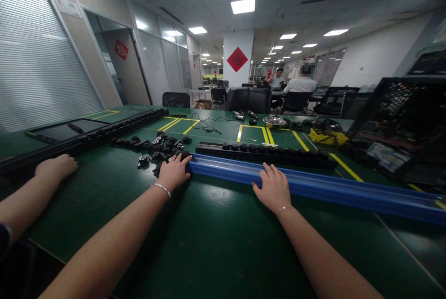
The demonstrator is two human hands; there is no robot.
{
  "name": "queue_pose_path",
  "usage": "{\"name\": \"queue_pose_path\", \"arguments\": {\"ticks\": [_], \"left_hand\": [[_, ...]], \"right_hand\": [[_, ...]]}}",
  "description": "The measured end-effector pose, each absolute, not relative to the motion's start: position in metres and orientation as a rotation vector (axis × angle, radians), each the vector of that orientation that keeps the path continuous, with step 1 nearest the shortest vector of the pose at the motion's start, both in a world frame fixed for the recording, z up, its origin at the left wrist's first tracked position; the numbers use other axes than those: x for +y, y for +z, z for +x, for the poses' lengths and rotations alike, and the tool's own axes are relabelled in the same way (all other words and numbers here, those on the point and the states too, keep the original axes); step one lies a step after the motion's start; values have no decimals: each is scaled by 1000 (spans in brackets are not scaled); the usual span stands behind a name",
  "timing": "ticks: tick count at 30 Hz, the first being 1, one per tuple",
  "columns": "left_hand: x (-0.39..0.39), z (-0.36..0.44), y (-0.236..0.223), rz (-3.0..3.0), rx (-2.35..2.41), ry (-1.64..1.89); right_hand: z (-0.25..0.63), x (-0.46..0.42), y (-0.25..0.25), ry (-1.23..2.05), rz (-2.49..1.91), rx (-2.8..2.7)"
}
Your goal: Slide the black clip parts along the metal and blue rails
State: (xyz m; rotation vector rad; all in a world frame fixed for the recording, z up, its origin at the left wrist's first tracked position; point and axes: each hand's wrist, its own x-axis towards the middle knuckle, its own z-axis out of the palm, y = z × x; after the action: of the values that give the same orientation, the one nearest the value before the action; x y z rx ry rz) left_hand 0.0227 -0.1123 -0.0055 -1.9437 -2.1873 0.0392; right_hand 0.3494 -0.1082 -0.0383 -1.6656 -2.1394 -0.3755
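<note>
A long blue plastic channel (233,172) lies across the green table, running from the middle to the right edge of view. At its left end is my left hand (173,171), fingers over the end and thumb at the near side, gripping it. A small black part (186,154) sits right by those fingertips. Further along, my right hand (274,188) grips the channel, with fingers across its top and thumb against the near wall. Loose small black parts (166,148) are heaped just beyond my left hand.
Behind the channel lies a black rail (275,154) with a row of round black pieces. Another person's hand (57,167) rests by a long black rail (104,134) at left. A metal bowl (274,121), cables and a yellow container (328,137) stand farther back on the table (209,243).
</note>
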Motion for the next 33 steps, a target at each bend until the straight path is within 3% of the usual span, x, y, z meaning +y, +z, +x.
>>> {"name": "queue_pose_path", "arguments": {"ticks": [20, 28, 33], "left_hand": [[-129, -63, -17, -1635, -2403, -74], [-89, -12, 13, -1876, -1964, -416], [-33, 49, 31, -2230, -1979, -297]], "right_hand": [[355, -92, -45, -433, -1579, -2132], [354, -80, -46, -423, -1578, -2104], [353, -82, -46, -362, -1580, -2089]]}}
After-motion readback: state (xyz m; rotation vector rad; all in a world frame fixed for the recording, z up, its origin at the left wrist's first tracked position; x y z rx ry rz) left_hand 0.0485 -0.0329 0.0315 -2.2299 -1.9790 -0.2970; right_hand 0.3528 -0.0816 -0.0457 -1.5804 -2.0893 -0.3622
